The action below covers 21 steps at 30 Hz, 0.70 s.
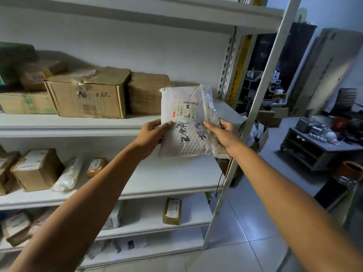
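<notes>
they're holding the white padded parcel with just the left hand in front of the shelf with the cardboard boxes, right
Not just the left: the head view shows the left hand and the right hand both gripping the white padded parcel, in front of the shelf with the cardboard boxes.

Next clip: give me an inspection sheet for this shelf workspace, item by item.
Surface: white shelf unit, several boards; the middle board is partly bare at its right end.
Job's things: white padded mailer with label and handwriting, held upright in front of the shelves; a bubble-wrapped packet sits behind its right edge.
Clutter: cardboard boxes on the upper board; smaller parcels on the boards below.
Grippers: left hand grips the mailer's left edge; right hand grips the right edge, thumb in front.
Cables: dark cable hangs at the shelf's right end.
Surroundings: tiled floor, grey low table with small items, large flat carton leaning at the wall.
</notes>
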Tool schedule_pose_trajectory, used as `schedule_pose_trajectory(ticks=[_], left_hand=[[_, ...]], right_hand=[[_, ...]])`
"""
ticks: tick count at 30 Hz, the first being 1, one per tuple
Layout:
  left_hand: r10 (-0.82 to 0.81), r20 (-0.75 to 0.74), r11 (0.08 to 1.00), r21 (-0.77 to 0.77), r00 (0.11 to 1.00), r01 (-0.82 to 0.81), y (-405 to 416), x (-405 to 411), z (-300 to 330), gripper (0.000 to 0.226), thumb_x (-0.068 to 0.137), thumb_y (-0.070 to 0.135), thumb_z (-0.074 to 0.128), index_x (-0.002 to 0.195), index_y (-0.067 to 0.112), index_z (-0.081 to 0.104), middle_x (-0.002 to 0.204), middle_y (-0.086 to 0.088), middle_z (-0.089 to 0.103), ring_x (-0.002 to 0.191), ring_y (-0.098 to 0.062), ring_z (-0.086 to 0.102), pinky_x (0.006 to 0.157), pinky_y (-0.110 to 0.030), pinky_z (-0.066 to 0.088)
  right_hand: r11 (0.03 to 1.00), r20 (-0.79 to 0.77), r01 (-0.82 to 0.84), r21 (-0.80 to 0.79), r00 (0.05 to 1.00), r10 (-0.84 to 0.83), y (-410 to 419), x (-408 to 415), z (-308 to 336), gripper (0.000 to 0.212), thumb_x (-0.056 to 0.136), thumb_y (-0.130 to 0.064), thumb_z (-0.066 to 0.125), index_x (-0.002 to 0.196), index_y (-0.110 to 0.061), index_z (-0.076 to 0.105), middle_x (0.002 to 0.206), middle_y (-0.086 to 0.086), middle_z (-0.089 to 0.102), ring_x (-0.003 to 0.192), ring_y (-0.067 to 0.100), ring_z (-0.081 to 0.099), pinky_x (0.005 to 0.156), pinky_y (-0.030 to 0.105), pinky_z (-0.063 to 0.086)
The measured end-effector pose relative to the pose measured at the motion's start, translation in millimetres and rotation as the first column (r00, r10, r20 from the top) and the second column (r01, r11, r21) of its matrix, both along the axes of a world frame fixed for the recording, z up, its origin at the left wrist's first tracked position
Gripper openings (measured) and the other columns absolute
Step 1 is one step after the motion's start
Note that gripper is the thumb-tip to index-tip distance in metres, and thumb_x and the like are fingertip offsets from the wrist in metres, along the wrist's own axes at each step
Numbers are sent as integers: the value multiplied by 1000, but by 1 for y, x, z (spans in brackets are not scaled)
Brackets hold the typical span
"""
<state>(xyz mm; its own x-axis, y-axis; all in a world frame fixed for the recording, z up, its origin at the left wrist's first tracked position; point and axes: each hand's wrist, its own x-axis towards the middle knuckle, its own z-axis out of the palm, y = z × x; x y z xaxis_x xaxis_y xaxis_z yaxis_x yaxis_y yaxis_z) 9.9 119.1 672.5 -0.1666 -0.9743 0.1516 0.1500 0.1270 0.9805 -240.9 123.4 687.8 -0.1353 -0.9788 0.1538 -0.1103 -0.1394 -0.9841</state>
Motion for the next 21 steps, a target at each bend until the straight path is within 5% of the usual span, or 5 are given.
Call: schedule_pose_trajectory(ticks=[5,7,12,17,21], left_hand=[[-37,9,998,-46,999,37,-59,-29,23,31,100,11,62,117,-16,64,114,-24,72,97,-27,72,85,-36,60],[-47,16,997,-58,999,48,-80,-47,33,28,101,10,61,111,-15,66,103,-20,73,90,-25,73,79,-33,61],[-10,46,997,-79,999,14,-124,-94,42,24,103,14,57,105,-7,68,93,-15,69,85,-24,66,74,-31,61],[63,182,976,-215,981,-23,-154,-104,42,29,92,24,61,101,-2,71,82,-5,64,75,-15,56,67,-27,44],[419,353,879,-389,836,-276,-159,-89,40,20,90,25,64,105,19,75,82,9,72,70,-4,65,69,-24,50]], right_hand=[[999,-117,28,-36,993,-32,-63,-36,35,65,74,-41,87,132,-24,63,121,-7,68,99,11,69,93,30,56],[998,-165,55,-23,985,-58,-89,-57,45,73,73,-44,87,137,-21,60,125,-6,64,101,10,66,84,22,53],[995,-186,97,9,978,-94,-135,-99,49,47,79,-40,84,122,-24,71,111,-4,74,98,12,71,89,27,56],[982,20,189,21,982,-190,-166,-106,40,31,87,-22,79,115,-13,72,89,1,76,67,6,72,55,19,53],[944,-320,328,33,898,-301,-200,-96,36,27,90,-31,74,111,-14,71,95,6,73,76,20,69,64,27,53]])
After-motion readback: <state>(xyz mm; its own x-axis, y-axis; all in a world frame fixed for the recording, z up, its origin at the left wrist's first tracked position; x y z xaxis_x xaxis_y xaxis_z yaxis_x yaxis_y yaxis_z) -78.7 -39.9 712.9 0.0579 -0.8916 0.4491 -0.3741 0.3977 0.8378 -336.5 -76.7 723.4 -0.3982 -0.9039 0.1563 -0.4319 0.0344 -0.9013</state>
